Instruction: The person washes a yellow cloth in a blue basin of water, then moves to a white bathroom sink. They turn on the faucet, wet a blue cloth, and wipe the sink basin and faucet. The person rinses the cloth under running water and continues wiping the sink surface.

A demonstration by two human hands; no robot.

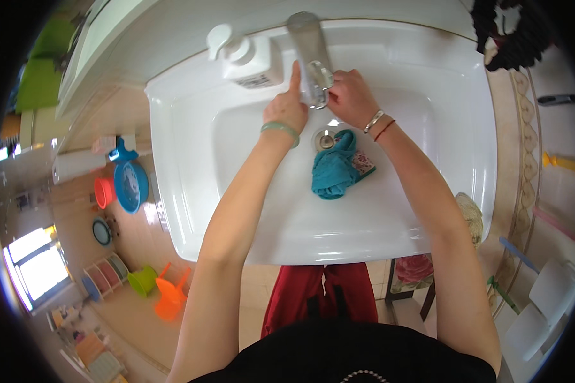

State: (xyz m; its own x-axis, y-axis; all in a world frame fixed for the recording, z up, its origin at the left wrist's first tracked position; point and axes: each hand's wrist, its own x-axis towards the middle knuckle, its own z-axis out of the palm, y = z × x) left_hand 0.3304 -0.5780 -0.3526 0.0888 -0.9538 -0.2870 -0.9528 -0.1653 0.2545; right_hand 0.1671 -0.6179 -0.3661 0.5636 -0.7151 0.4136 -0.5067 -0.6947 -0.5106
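A blue-green cloth (336, 167) with a flower-patterned patch lies bunched in the white sink (255, 217), partly against the round metal drain (326, 140). At the back, the metal faucet (308, 39) reaches over the basin. My left hand (287, 108), with a pale green bangle at its wrist, is at the faucet's left side, index finger stretched out along it; its other fingers are partly hidden. On the right side, my right hand (352, 97) has its fingers curled in against the faucet's front end. A silver bracelet and a red cord circle that wrist.
A white pump bottle (254, 62) stands on the sink's back left rim. Dark bunched fabric (511, 38) is at the far right. Left on the floor are a blue basin (131, 187), a red bucket (105, 192), a green tub (143, 281) and an orange stool (171, 297).
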